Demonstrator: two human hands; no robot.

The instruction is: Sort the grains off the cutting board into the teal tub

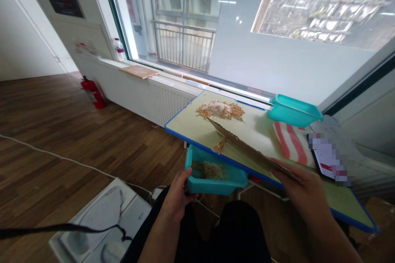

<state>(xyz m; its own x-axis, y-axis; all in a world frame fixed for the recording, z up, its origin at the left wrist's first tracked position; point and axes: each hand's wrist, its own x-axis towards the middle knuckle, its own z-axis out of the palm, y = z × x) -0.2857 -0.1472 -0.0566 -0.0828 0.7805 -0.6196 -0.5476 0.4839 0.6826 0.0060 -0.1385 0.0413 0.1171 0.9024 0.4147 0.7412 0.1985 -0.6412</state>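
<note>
My left hand grips the left end of a teal plastic bin, held just below the table's front edge. Inside lie yellowish kernels that look like corn, with some pale powder. In my right hand is a long piece of cardboard, its far end tilted over the tabletop. A small group of kernels rests at the table edge by the cardboard, above the bin. Farther back is a larger pile of kernels with white powder on it.
The table has a blue rim. On its right are another teal bin, a red-and-white striped cloth and a phone. Behind run a window and a radiator. A white box stands on the floor at left.
</note>
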